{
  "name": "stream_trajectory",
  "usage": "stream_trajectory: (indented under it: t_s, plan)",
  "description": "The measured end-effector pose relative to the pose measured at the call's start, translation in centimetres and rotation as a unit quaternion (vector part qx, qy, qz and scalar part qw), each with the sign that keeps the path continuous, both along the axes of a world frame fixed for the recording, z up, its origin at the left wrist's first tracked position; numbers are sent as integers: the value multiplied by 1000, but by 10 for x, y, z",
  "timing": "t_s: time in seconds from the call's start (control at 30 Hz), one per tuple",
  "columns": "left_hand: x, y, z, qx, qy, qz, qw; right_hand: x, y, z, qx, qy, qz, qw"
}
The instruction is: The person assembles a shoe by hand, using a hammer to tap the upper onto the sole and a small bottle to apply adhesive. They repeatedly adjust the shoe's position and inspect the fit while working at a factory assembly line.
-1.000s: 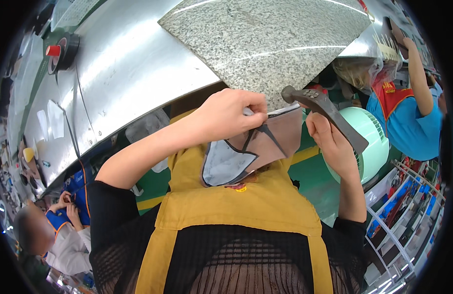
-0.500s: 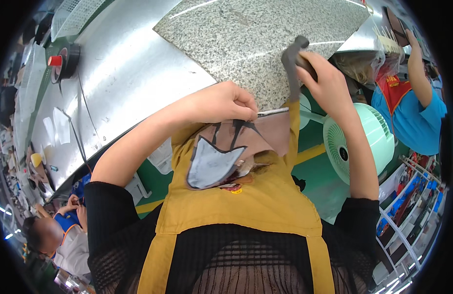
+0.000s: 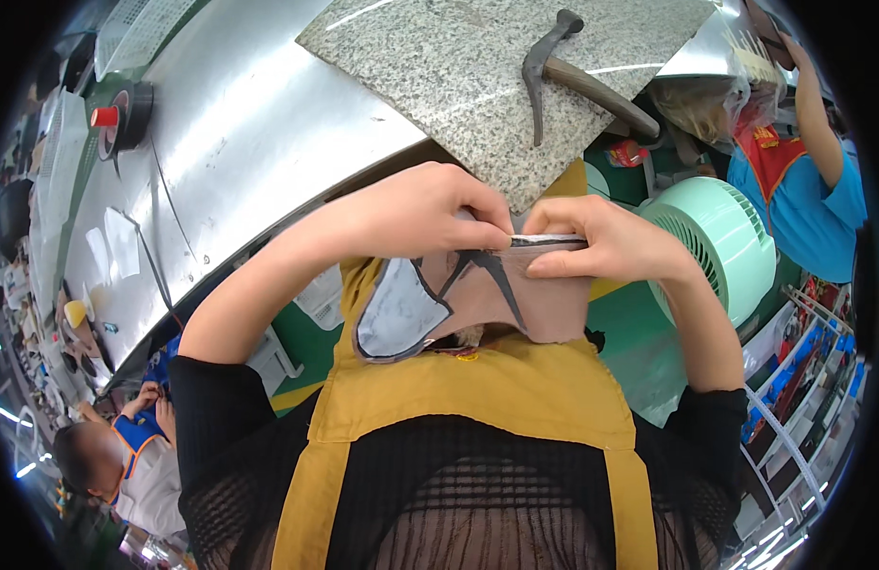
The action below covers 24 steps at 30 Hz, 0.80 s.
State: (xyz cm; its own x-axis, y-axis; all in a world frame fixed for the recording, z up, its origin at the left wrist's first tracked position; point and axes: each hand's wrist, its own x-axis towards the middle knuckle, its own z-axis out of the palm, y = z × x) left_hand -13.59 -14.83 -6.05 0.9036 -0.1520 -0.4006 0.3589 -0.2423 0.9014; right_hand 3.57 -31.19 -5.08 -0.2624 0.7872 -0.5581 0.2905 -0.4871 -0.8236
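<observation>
A brownish-pink leather piece with dark strips and a pale grey-white patch hangs in front of my yellow apron. My left hand pinches its upper edge near the middle. Just to the right, my right hand grips the same edge, thumb on the near face and fingers behind it. A white and dark line runs along the edge between the two hands. Beyond them a hammer lies on the speckled stone slab, its dark curved head to the left and its wooden handle toward the right edge.
The slab sits on a shiny metal table. A black spool with a red knob stands at the left. To my right are a mint-green fan and a person in blue. Another person sits at lower left.
The hammer has left my right hand and lies on the slab. My right hand has come down and left onto the leather edge. The leather piece is spread flatter.
</observation>
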Motion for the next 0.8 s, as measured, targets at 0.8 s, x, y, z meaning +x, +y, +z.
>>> stream_trajectory:
  t_s: [0.8]
  plan:
    - [14,-42,-56,447,-292,204,821,31,14,-25,418,-488,-131,755]
